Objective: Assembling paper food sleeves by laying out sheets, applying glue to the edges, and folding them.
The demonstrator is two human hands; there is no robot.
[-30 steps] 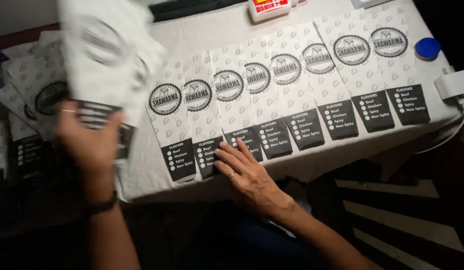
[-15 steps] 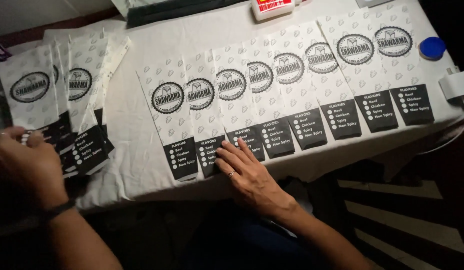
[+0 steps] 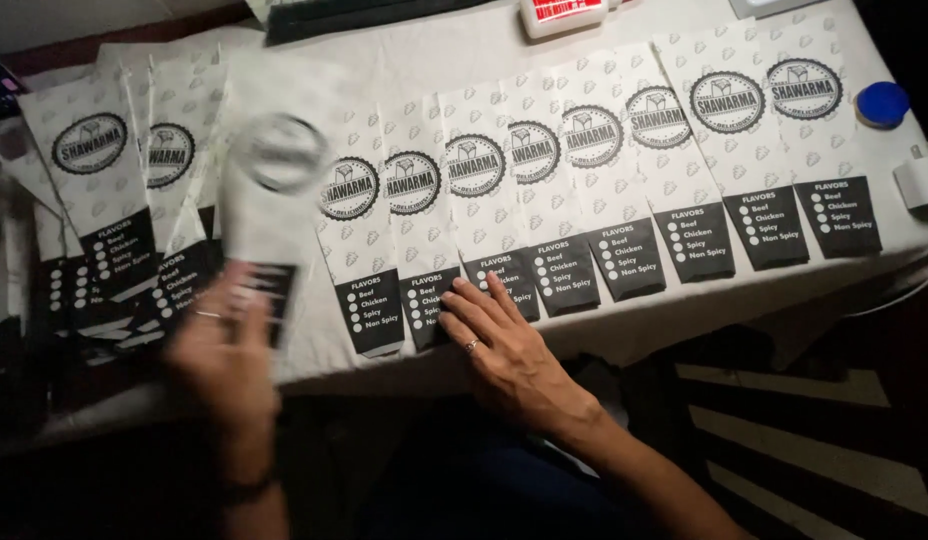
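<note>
Left hand (image 3: 224, 345) is blurred with motion, its fingers closed on the dark lower end of a paper sleeve bag (image 3: 269, 205), which stands away from the table and smears upward above the hand. How tightly it pinches cannot be read through the blur. Just beyond the bag, to the hand's left, lies a loose stack of the same bags (image 3: 104, 200), fanned and overlapping at the table's corner.

Right hand (image 3: 499, 345) lies flat and open, palm down, with a ring on 1 finger. It grips nothing; its fingertips press the black bottom panels of the nearest sheets in the row of bags (image 3: 584, 170). That row runs from beside the held bag out to the right of this hand, each bag overlapping its neighbour, round emblem up and dark checkbox panel toward the table edge.

Farther out, past the row's end, sit a blue round lid (image 3: 881, 103) and a white block (image 3: 921, 180) at the edge of the white tablecloth (image 3: 454, 50). A red and white container (image 3: 562, 14) rests at the far side.

The bag looks thin, light and floppy, apt to crease or flutter, and likely slick enough to slide on the others. Pinching 1 end, as the left hand does, seems the sound hold.
</note>
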